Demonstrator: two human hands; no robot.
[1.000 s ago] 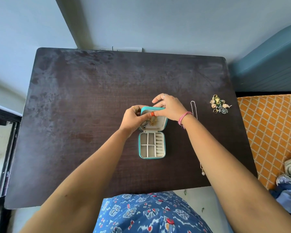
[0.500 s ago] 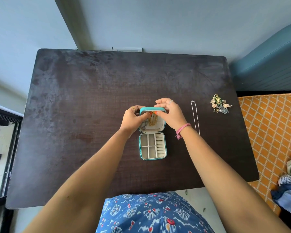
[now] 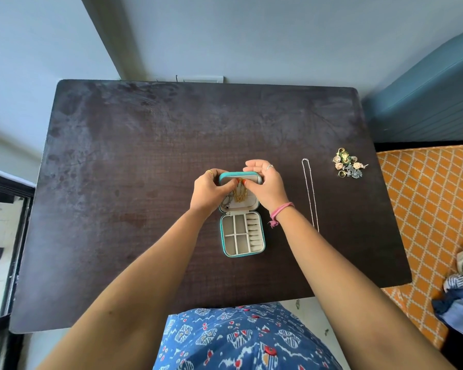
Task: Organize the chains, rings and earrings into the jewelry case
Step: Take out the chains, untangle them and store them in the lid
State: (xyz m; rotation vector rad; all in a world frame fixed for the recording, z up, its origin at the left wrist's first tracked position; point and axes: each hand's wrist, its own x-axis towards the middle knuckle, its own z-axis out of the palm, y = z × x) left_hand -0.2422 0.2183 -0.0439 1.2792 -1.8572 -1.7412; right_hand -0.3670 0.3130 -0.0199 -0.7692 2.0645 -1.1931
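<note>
Head view: jewelry case (image 3: 242, 233) lies open flat mid-table (image 3: 144, 156), lid half far from the person, divided tray half near. Both hands work at the lid. Left hand (image 3: 211, 192) and right hand (image 3: 266, 186) each have fingers curled in, fingertips meeting at the top of a gold chain (image 3: 239, 194) that hangs down the lid lining. It looks like a two-handed pinch on the chain near a hook, but the hook itself is too small to see. A darker pendant piece (image 3: 226, 205) sits in the lid's lower left corner.

Tray compartments look empty. Silver chain (image 3: 310, 194) lies stretched out on the table right of the case, apart from it. Cluster of rings and earrings (image 3: 347, 164) sits further right, untouched.

Risks, as I judge them:
- Gold chain slips off the hook on release, bunches at the lid bottom and tangles with the pendant piece.
- Hands bear on the lid edge; the light case could tip or slide.
- Right forearm passes near the silver chain; a careless pullback could drag it toward the table edge.
</note>
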